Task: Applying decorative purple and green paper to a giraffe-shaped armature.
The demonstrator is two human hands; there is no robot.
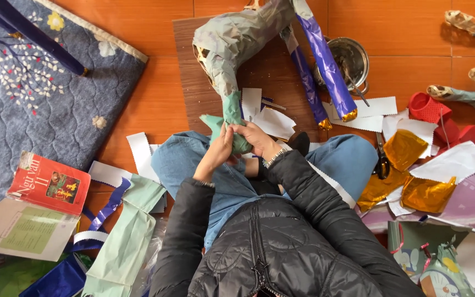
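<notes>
2 hands pinch green paper between them on figure's leg.

A home floor serves as a craft spot: orange floor tiles, a quilted floral mat, a red schoolbook, scissors, a steel bowl, gold foil and scattered paper scraps around a seated person in a black jacket.

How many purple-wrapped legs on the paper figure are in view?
2. One long purple leg runs from the top edge down to a gold tip beside the metal bowl; a second purple leg lies left of it, ending lower. Others may be hidden behind the figure.
</notes>
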